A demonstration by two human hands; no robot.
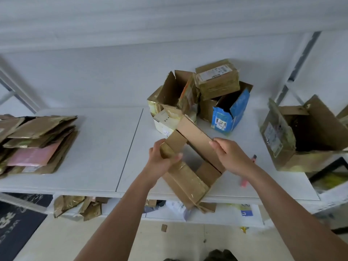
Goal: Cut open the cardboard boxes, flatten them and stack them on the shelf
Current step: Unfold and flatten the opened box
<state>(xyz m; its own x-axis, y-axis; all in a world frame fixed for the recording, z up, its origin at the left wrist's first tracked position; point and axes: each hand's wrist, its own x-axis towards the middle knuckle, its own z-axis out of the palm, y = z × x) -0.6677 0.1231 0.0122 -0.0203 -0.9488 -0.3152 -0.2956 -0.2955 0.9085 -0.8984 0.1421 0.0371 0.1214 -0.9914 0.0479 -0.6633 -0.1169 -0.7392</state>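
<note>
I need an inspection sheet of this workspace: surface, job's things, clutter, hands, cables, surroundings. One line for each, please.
Surface: white table, seam down its middle.
Job's things: open box held over the near edge; flat stack at left; pile of boxes at the back, blue box in it; big box at right; pink cutter, partly hidden by the right arm.
Clutter: cardboard scraps under the table.
Hands: left hand grips a flap; right hand holds the far panel.
Cables: nothing seen.
Surroundings: white wall; dark mat on the floor.
</note>
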